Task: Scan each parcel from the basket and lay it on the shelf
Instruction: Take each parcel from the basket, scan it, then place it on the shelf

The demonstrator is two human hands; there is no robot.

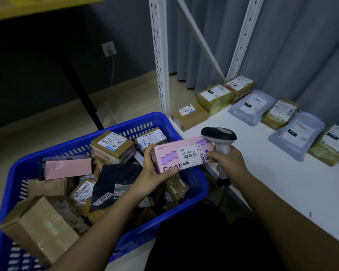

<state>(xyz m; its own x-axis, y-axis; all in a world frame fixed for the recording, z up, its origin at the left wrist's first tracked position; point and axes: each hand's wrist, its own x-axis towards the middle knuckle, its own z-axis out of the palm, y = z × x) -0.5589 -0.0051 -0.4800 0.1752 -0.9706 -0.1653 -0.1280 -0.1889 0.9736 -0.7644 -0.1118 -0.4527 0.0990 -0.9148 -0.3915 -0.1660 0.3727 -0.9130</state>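
A pink parcel box (176, 153) with a white barcode label hangs above the right rim of the blue basket (125, 122). My left hand (153, 169) grips its left end from below. My right hand (229, 163) holds the handle of a grey-and-black barcode scanner (219, 137), whose head sits just over the box's right end; the fingertips of this hand also touch that end. The basket holds several brown boxes, a pink packet and a dark bag. Along the back of the white shelf (272, 173) lie several scanned parcels (252, 106).
White slotted shelf uprights (160, 55) rise at the shelf's left end, just behind the basket. A black table leg (80, 90) and a yellow tabletop stand at the left. Grey curtains hang behind the shelf. The scanner's cable drops beside the shelf edge.
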